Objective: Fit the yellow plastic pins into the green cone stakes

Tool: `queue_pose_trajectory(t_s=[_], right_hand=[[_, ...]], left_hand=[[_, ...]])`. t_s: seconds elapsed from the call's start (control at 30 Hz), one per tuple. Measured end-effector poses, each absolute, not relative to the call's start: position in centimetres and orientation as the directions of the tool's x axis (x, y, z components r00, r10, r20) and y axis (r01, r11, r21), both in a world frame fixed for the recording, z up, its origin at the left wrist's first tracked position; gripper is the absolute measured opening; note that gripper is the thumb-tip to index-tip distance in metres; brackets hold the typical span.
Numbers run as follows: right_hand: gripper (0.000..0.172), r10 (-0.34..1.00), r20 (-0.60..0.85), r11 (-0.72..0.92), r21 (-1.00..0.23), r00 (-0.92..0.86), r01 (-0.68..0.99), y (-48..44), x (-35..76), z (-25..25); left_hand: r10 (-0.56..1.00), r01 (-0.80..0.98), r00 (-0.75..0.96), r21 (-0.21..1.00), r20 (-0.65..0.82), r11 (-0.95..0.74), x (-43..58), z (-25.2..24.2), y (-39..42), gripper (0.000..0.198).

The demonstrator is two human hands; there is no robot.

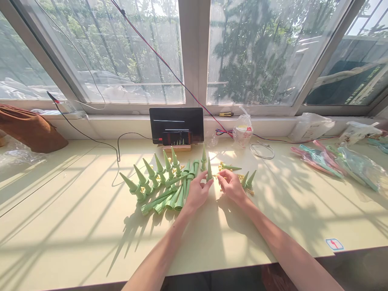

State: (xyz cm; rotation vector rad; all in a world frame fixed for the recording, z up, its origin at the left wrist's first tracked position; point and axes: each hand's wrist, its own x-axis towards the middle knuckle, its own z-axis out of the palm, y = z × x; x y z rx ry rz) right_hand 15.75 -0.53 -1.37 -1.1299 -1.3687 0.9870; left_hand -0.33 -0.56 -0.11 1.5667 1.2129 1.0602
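Note:
Near the middle of the table, my left hand [198, 190] is closed around the base of a green cone-shaped spike [209, 169], its tip pointing up. My right hand [233, 186] pinches a small yellow piece [215, 176] close to the spike's side; whether the two touch is too small to tell. Left of my left hand lies a pile of loose hollow green cones [165, 200]. Behind that pile stands a row of green spikes with collars [145, 184]. Another spike [203, 158] stands upright just beyond my left hand. Beside my right hand are short green cones [250, 180] and small yellow parts.
A tablet [177, 121] with a phone [177, 138] before it leans near the window. Cables run along the sill. A tied plastic bag [243, 130], a coiled white cable [262, 150] and bagged pink and green items [321, 158] lie right. A brown bag [28, 128] sits left.

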Motion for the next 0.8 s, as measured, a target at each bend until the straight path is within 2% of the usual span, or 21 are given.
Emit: queue_pose_trajectory(t_s=[0.23,0.47,0.8], right_hand=[[0.036,0.978,0.206,0.202,-0.975,0.024,0.094,-0.5,15.5,-1.1],[0.039,0.965,0.26,0.259,-0.957,-0.009,0.134,-0.9,15.5,-0.6],[0.044,0.963,0.27,0.26,-0.943,0.023,0.206,-0.9,15.6,-0.8]], left_hand=[[0.978,0.193,0.176,0.97,0.113,-0.147,0.3,0.5,-0.7,0.044],[0.979,0.041,0.18,0.995,-0.094,0.088,0.1,1.7,-1.0,0.051],[0.972,0.012,0.205,0.993,-0.114,0.114,0.0,1.5,-0.9,0.051]])
